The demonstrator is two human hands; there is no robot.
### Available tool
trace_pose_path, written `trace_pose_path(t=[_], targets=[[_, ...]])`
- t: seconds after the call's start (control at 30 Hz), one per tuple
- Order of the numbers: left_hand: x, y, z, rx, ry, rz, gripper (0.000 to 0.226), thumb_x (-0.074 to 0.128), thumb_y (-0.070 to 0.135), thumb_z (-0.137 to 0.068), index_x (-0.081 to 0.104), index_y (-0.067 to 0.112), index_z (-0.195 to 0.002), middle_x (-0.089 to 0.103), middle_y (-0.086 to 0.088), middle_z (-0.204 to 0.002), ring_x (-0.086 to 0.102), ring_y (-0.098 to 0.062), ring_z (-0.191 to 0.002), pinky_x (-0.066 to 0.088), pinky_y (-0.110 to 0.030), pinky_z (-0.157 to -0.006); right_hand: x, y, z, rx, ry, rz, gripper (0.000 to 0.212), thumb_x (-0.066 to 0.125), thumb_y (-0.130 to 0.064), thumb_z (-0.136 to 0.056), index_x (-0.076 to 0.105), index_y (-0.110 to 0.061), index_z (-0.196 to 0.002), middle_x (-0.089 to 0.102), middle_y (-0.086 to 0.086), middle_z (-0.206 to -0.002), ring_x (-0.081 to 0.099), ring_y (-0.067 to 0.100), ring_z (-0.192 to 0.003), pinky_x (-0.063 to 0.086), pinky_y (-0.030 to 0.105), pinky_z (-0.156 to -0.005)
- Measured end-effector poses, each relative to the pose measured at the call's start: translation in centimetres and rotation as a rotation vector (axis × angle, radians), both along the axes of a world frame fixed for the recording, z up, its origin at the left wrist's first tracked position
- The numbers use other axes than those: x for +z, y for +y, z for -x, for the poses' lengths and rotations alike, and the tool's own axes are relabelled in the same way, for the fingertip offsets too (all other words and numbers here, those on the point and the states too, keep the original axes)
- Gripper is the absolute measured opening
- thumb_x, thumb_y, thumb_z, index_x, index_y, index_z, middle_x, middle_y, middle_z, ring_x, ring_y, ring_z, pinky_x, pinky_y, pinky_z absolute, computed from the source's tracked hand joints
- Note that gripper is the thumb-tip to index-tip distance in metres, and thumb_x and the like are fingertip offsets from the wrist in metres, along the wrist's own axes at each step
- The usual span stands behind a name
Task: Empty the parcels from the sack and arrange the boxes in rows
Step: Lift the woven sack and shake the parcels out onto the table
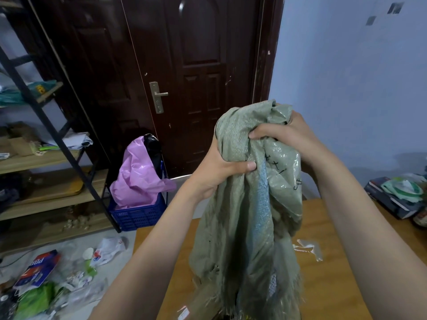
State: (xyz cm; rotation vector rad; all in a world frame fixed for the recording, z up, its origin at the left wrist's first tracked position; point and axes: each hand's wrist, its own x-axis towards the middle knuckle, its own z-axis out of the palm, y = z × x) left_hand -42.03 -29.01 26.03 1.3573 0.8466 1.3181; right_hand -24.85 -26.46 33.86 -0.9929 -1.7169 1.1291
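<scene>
Dark wooden door and a pale blue wall stand behind a wooden surface that fills the lower right of the view. Above its middle hangs the sack, a grey-green woven plastic bag, crumpled and limp, with black handwritten marks on a glossy fold and a frayed, fringed lower edge reaching down toward the near edge of the surface. Its bunched top is held high by both hands: the left hand grips the cloth with thumb pressed across the front, and the right hand has its fingers curled tight into the gathered folds. Small paper scraps lie on the surface to the right of the sack. Beyond the far left corner, a blue crate holding pink plastic sits on the floor beside wooden shelves.
</scene>
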Motion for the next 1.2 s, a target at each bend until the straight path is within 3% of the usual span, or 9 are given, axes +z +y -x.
trace_pose_path(t=[0.17,0.43,0.7,0.83,0.93,1.03,1.1,1.2], targets=[[0.7,0.0,-0.2,0.034,-0.078,0.021,0.104,0.085,0.013,-0.058,0.029,0.016,-0.146,0.054,-0.014,-0.137,0.061,-0.023,-0.121,0.054,-0.032,-0.09,0.5,-0.2,0.2,0.004,0.042,0.042,0.018,0.072,-0.007,-0.08,0.071,-0.012,-0.097,0.073,-0.007,-0.081,0.07,0.002,-0.071,0.052,0.014,-0.056],[0.5,-0.1,0.0,0.046,-0.091,0.021,0.101,0.084,0.012,-0.061,0.03,0.02,-0.146,0.054,-0.013,-0.137,0.06,-0.024,-0.122,0.053,-0.038,-0.093,-0.3,0.1,0.4,0.047,0.051,0.083,0.017,0.071,-0.007,-0.083,0.069,-0.021,-0.093,0.074,-0.014,-0.075,0.071,-0.001,-0.068,0.05,0.012,-0.053],[0.3,0.2,0.2,0.093,-0.117,0.035,0.095,0.083,0.009,-0.062,0.035,0.019,-0.144,0.057,-0.014,-0.134,0.062,-0.026,-0.119,0.055,-0.039,-0.091,-1.0,0.5,0.4,0.052,0.05,0.086,0.034,0.076,-0.02,-0.081,0.068,-0.02,-0.114,0.076,-0.001,-0.104,0.074,0.015,-0.093,0.06,0.035,-0.078],[0.3,0.3,0.2,0.11,-0.108,0.032,0.094,0.084,0.01,-0.062,0.037,0.018,-0.143,0.057,-0.015,-0.134,0.061,-0.028,-0.12,0.054,-0.043,-0.093,-0.9,0.3,0.5,0.081,0.044,-0.015,0.027,0.074,-0.015,-0.085,0.068,-0.014,-0.111,0.074,0.006,-0.105,0.072,0.014,-0.095,0.059,0.032,-0.083],[0.5,0.5,0.4,0.147,-0.099,0.028,0.095,0.086,0.011,-0.062,0.037,0.021,-0.142,0.058,-0.013,-0.134,0.062,-0.027,-0.119,0.054,-0.045,-0.095,-1.1,0.5,0.3,-0.061,-0.056,-0.063,0.065,0.081,-0.037,-0.078,0.048,-0.026,-0.133,0.066,-0.003,-0.117,0.067,0.006,-0.102,0.055,0.032,-0.092],[0.7,0.6,0.4,0.223,-0.063,0.037,0.095,0.091,0.016,-0.059,0.04,0.026,-0.139,0.06,-0.008,-0.132,0.063,-0.023,-0.117,0.053,-0.048,-0.097,-0.2,-0.3,-0.3,-0.185,-0.114,-0.216,0.072,0.07,-0.054,-0.081,0.032,-0.043,-0.141,0.05,-0.007,-0.133,0.055,0.008,-0.119,0.047,0.035,-0.102],[0.7,0.9,0.3,0.254,-0.045,0.053,0.092,0.092,0.019,-0.058,0.043,0.025,-0.136,0.062,-0.007,-0.129,0.065,-0.022,-0.115,0.053,-0.048,-0.096,0.7,-1.2,-0.7,-0.121,-0.201,-0.323,0.073,0.066,-0.06,-0.082,0.029,-0.048,-0.143,0.039,-0.01,-0.144,0.041,0.006,-0.131,0.042,0.036,-0.106],[1.0,1.0,0.1,0.276,-0.016,0.051,0.088,0.094,0.023,-0.058,0.048,0.021,-0.133,0.067,-0.007,-0.123,0.067,-0.024,-0.112,0.054,-0.049,-0.094,1.1,-2.0,-0.6,0.056,-0.564,-0.374,0.102,0.073,-0.068,-0.065,0.015,-0.054,-0.149,0.015,-0.012,-0.158,0.021,0.009,-0.144,0.031,0.039,-0.114]])
